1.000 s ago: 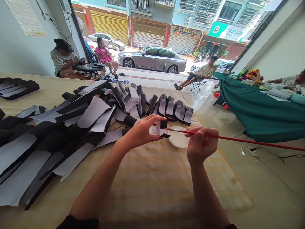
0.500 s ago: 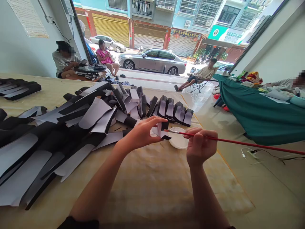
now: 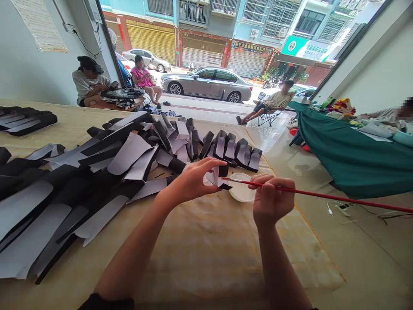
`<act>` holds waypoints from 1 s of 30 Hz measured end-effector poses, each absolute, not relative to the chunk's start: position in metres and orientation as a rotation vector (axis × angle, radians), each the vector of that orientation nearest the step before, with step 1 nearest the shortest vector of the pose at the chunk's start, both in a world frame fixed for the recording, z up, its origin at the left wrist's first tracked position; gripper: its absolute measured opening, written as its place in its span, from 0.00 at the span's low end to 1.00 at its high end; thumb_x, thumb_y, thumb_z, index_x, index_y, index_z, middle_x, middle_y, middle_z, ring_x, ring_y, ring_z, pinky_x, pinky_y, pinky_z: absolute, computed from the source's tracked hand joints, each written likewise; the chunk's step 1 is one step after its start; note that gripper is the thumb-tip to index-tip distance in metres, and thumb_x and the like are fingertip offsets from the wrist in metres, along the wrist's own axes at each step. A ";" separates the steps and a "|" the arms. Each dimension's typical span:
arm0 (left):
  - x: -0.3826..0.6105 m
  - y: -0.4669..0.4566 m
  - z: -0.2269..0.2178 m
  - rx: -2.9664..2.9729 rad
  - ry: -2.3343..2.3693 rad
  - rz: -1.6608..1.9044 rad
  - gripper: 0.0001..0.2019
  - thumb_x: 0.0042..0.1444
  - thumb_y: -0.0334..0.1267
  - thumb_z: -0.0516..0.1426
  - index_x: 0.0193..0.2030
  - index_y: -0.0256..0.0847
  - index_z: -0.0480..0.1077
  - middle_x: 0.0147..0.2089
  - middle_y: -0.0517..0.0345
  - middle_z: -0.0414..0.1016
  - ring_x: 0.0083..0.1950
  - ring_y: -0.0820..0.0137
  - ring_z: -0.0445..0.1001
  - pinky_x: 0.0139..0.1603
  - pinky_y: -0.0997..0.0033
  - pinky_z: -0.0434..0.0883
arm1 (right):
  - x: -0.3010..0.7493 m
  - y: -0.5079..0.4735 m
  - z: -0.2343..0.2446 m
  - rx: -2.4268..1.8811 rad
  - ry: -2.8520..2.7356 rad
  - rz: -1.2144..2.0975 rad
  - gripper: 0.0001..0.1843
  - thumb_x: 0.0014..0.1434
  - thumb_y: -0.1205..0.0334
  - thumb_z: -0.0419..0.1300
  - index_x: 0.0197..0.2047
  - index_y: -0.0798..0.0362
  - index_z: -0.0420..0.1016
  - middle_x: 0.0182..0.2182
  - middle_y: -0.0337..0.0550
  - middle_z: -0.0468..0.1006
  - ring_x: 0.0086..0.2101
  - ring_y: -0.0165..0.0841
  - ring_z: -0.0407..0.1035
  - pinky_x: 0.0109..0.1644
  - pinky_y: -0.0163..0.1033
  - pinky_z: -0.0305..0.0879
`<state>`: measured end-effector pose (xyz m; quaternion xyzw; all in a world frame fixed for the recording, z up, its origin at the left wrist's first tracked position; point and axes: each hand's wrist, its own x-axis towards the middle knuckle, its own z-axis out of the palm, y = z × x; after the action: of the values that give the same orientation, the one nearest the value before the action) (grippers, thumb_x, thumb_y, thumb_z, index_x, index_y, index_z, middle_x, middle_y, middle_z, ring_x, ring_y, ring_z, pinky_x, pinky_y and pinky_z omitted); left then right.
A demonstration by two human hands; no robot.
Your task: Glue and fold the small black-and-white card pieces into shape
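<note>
Between its thumb and fingers my left hand (image 3: 189,183) grips a small folded black-and-white paper box (image 3: 223,171), its open end facing right. My right hand (image 3: 272,198) is closed around a long red-handled paintbrush (image 3: 309,190). The brush tip points left and lies at the edge of the box; whether it touches cannot be made out. Just behind the brush a shallow white bowl (image 3: 240,193) rests on the table, partly covered by my right fingers. Beyond my hands several similar black-and-white boxes (image 3: 230,146) stand in a row.
A large heap of black-and-white paper pieces (image 3: 58,206) covers the table's left side. The yellowish tablecloth (image 3: 206,254) ends at a diagonal edge on the right. Across the floor is a green-covered table (image 3: 348,159). Several people sit farther off, near a grey car (image 3: 208,82).
Both hands stay almost in place. The brush tip has shifted very slightly, and the whole view has moved a little.
</note>
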<state>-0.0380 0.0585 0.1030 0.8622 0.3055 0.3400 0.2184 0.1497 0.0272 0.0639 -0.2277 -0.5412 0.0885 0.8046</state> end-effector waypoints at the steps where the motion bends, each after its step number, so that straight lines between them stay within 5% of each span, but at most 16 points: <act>1: -0.038 0.058 0.103 2.390 0.844 0.943 0.26 0.48 0.31 0.61 0.55 0.46 0.64 0.53 0.55 0.70 0.48 0.68 0.74 0.52 0.65 0.73 | 0.147 0.027 0.064 -0.502 -1.172 0.197 0.07 0.58 0.62 0.59 0.32 0.51 0.63 0.20 0.34 0.71 0.21 0.30 0.66 0.27 0.39 0.64; 9: -0.043 0.057 0.107 2.399 0.856 0.935 0.26 0.49 0.31 0.61 0.55 0.48 0.63 0.54 0.56 0.70 0.46 0.69 0.74 0.49 0.67 0.73 | 0.182 0.026 0.054 -0.728 -0.941 -0.063 0.09 0.58 0.56 0.59 0.32 0.51 0.63 0.21 0.33 0.69 0.20 0.30 0.66 0.24 0.38 0.63; 15: -0.046 0.058 0.106 2.395 0.901 0.930 0.26 0.49 0.31 0.61 0.56 0.48 0.62 0.54 0.57 0.70 0.47 0.68 0.74 0.50 0.67 0.72 | 0.254 0.019 -0.006 -1.342 -1.547 -0.356 0.10 0.61 0.62 0.54 0.43 0.53 0.73 0.39 0.49 0.76 0.42 0.39 0.71 0.47 0.48 0.67; 22: -0.046 0.063 0.103 2.425 0.946 0.919 0.26 0.50 0.31 0.60 0.57 0.47 0.62 0.56 0.55 0.68 0.49 0.66 0.74 0.51 0.66 0.72 | 0.292 0.007 -0.064 -1.556 -1.873 -0.391 0.15 0.60 0.66 0.51 0.48 0.51 0.74 0.44 0.51 0.78 0.44 0.43 0.70 0.46 0.49 0.66; 30: -0.045 0.063 0.102 2.431 0.900 0.898 0.26 0.50 0.32 0.60 0.56 0.48 0.62 0.55 0.56 0.70 0.47 0.68 0.75 0.49 0.67 0.73 | 0.256 0.008 -0.016 -1.454 -1.765 -0.302 0.12 0.60 0.63 0.55 0.47 0.52 0.72 0.44 0.50 0.75 0.46 0.41 0.69 0.51 0.51 0.65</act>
<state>-0.0454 0.0626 0.1019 0.8686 0.3217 0.3209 0.1978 0.2560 0.0083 -0.0156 -0.5761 -0.6995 -0.1197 0.4055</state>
